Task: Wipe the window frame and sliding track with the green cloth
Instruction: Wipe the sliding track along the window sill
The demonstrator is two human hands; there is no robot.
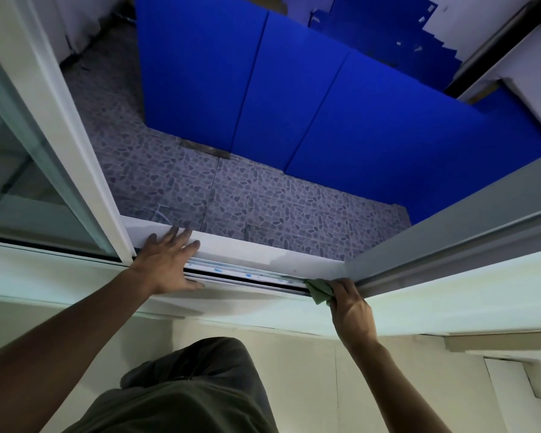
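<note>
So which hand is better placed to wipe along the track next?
The right hand: it already grips the green cloth at the track's right end. The left hand rests flat on the frame, holding nothing.

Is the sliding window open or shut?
Open. The sash sits slid left, leaving the track exposed with the tiled floor visible straight through the gap.

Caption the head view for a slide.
Right hand presses the green cloth into the sliding track while the left hand rests flat beside it.
</note>
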